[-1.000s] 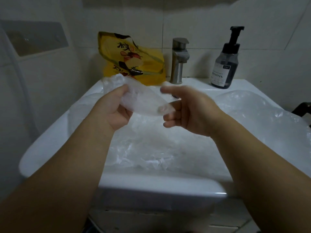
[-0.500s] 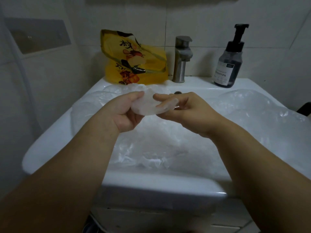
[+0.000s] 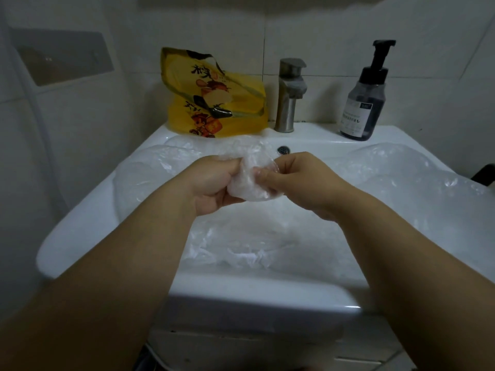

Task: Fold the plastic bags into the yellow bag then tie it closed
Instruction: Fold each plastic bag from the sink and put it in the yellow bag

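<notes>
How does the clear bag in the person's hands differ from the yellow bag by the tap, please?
The clear bag is see-through and plain; the yellow bag is coloured, with printed pictures. The clear bag is a small folded wad; the yellow bag stands loose and bulky. The left hand and right hand pinch the clear bag; the yellow bag sits untouched on the sink. Both are thin plastic.

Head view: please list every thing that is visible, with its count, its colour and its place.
yellow bag: one, yellow with print, back left on the sink, against the wall
small clear bag: one, clear, bunched between both hands above the basin
loose clear bags: number unclear, clear, spread over the basin
sink: one, white, centre
tap: one, grey metal, back centre
pump bottle: one, dark, back right
hands: two, left hand and right hand, gripping the small clear bag
</notes>
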Demonstrator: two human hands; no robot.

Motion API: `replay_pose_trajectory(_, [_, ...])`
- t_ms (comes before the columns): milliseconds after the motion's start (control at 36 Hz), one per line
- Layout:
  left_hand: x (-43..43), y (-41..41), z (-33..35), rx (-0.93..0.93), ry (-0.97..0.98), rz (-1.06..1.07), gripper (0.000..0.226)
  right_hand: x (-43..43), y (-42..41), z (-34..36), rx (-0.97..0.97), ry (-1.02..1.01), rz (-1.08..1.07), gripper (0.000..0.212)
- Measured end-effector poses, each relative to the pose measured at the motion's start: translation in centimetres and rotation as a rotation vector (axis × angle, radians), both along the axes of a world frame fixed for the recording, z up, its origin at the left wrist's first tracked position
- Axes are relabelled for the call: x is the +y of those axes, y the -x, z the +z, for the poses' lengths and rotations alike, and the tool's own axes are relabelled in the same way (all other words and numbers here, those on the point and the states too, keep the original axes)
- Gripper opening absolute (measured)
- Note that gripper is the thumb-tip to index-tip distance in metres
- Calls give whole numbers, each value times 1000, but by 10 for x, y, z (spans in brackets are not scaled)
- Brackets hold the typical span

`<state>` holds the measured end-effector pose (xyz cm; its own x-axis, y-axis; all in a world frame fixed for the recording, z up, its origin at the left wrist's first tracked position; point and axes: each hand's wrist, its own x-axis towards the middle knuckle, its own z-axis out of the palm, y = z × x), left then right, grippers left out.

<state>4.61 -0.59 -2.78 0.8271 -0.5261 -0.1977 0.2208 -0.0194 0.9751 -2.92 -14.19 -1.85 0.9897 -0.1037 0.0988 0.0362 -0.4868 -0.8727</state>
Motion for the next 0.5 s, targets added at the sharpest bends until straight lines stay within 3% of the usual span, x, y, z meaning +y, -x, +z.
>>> replay_pose_trajectory(222, [-1,3,3,-14,51,-122,25,-2,-7,-4,9,-46,-176,40])
replay_pose_trajectory(361, [2,4,5,11,141,-201,43,-7,-9,-4,146,-252,-130,46])
replay_pose_trajectory(500, [0,2,1,2,82,-171,37,-6,-8,-7,92,-282,-75,14])
